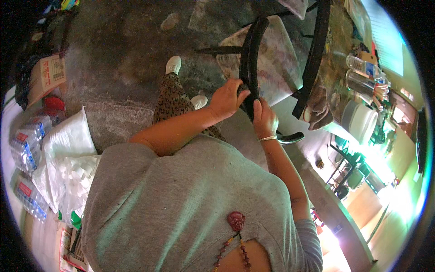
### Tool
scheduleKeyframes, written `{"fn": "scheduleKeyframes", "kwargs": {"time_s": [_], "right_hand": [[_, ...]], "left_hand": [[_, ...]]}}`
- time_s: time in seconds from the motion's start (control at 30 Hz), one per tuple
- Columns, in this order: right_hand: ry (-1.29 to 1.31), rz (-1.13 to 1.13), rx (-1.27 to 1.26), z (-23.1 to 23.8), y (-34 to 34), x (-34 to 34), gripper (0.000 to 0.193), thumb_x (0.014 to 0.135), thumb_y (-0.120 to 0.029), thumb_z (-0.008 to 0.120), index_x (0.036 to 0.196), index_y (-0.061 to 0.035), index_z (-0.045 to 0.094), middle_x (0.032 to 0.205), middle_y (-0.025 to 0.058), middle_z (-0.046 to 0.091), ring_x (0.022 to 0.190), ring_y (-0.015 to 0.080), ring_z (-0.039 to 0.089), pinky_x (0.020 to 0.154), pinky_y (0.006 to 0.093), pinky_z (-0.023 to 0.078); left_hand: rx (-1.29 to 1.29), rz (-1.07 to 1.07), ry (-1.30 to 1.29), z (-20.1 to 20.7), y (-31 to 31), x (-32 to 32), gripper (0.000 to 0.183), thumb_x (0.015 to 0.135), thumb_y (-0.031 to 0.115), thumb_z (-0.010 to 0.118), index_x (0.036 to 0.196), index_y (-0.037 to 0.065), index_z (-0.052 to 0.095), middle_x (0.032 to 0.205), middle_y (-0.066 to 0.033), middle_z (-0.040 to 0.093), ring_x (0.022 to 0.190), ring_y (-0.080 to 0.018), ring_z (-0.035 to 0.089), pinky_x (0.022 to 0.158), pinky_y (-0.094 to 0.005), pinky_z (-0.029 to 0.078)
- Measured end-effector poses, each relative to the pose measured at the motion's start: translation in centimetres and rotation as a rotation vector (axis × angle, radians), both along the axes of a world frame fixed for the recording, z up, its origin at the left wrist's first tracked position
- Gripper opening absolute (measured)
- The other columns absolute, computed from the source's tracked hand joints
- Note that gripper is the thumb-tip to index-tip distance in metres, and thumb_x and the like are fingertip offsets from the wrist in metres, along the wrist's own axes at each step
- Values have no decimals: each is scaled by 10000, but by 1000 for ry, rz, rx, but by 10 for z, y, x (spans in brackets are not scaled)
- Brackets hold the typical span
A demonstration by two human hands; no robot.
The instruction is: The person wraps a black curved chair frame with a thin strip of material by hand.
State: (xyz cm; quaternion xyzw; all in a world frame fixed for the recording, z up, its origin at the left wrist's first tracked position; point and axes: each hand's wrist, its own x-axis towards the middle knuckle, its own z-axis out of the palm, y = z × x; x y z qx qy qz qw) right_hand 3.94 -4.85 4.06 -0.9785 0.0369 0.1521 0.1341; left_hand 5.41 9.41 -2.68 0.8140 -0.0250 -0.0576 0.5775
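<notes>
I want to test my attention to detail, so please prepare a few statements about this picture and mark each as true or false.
1. The left hand and the right hand are both at the black curved bar. True.
2. The bracelet is on the left wrist. False: it is on the right wrist.
3. The shoes are white. True.
4. The cardboard box is at the lower right of the picture. False: it is at the upper left.
5. The shirt is bright red. False: it is grey.
6. The necklace has a reddish pendant. True.
</notes>
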Motion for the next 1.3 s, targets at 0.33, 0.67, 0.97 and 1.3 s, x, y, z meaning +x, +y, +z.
{"fn": "scheduleKeyframes", "kwargs": {"time_s": [0.33, 0.67, 0.97, 1.3], "right_hand": [[-19, -26, 36, -2, 0, -2, 386, 901, -359, 363, 1062, -61, 547, 824, 218, 604, 732, 396, 579, 630, 458, 447], [-142, 28, -4, -5, -1, -5, 355, 884, -387, 403, 1041, -111, 561, 721, 164, 619, 593, 351, 591, 552, 457, 465], [-31, -19, -22, 6, 6, 2, 371, 893, -363, 389, 1051, -70, 554, 799, 196, 616, 695, 372, 591, 611, 451, 456], [-55, -27, -19, 10, 7, 0, 377, 879, -398, 398, 1014, -93, 572, 732, 181, 617, 656, 355, 599, 596, 444, 464]], "left_hand": [[99, 114, 68, 30, -4, 29, 413, 818, 395, 561, 966, 10, 532, 919, -179, 582, 806, -354, 579, 682, -403, 465], [129, 287, 193, 23, 6, 95, 415, 857, 421, 455, 945, 19, 508, 895, -221, 584, 826, -418, 551, 713, -472, 429], [117, 78, 318, 4, 0, 21, 449, 914, 428, 332, 1071, 25, 450, 889, -214, 576, 750, -384, 552, 641, -472, 426], [102, 28, 300, 21, -5, 9, 422, 895, 417, 394, 1033, 20, 433, 889, -231, 574, 805, -420, 542, 687, -480, 409]]}}
